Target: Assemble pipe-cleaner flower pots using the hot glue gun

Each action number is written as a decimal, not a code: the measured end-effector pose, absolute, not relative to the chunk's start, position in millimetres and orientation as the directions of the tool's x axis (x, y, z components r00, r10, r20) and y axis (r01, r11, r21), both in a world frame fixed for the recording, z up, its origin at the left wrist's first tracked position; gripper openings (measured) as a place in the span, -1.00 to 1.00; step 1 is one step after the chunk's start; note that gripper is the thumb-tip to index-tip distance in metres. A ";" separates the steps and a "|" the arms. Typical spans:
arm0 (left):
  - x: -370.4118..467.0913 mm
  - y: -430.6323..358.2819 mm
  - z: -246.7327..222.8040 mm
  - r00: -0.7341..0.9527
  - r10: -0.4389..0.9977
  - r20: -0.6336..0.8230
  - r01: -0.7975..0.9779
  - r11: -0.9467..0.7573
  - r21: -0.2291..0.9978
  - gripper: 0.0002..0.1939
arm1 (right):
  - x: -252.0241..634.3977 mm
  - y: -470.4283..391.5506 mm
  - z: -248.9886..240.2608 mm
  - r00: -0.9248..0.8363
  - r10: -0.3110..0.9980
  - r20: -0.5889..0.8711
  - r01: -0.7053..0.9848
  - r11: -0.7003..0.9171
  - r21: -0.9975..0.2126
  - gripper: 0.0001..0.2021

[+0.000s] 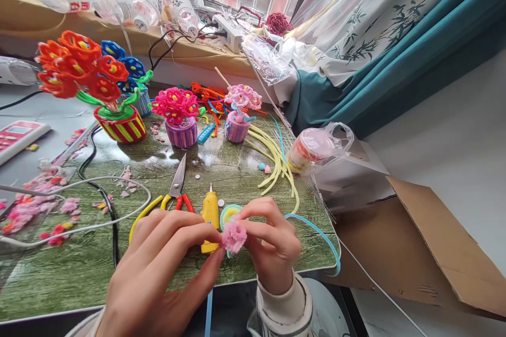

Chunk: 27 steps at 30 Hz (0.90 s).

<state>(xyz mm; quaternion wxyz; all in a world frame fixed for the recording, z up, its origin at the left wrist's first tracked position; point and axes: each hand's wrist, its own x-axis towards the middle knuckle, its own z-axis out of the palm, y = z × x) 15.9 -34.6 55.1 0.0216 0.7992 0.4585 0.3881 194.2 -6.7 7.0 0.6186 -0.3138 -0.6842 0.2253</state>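
Near the table's front edge, a small fluffy pink piece (234,237) is held between my two hands. My left hand (166,263) pinches its left side between thumb and fingers. My right hand (272,239) grips it from the right with bent fingers. Just behind the pink piece lies a round item with light blue and yellow rings (230,214), partly hidden by my fingers. A yellow glue bottle (211,214) with a pointed tip is beyond my left fingertips. Scissors with red and yellow handles (177,184) lie open behind my left hand. A light blue strip (208,316) hangs below.
Potted fuzzy flowers stand behind: orange (120,125), magenta (181,131) and pale pink (237,126). Yellow-green strips (272,152) curve at the right, near a bagged container (310,150). Cables (93,181) and pink scraps (35,205) lie left. A cardboard box (395,242) is at right.
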 end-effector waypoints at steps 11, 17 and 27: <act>21.8 -34.7 52.2 0.230 0.785 0.575 0.684 -0.551 0.479 -0.83 | 192.8 -7.4 0.7 -0.063 0.781 0.621 0.124 0.624 -0.772 -0.86; 29.5 -37.9 45.8 0.170 0.788 0.591 0.731 -0.503 0.461 -0.86 | 197.5 -9.0 -7.8 -0.088 0.817 0.570 0.117 0.576 -0.809 -0.86; 69.2 -31.9 29.2 0.143 0.810 0.568 0.710 -0.484 0.511 -0.86 | 226.7 -21.6 -25.7 -0.017 0.863 0.504 0.244 0.493 -0.835 -0.88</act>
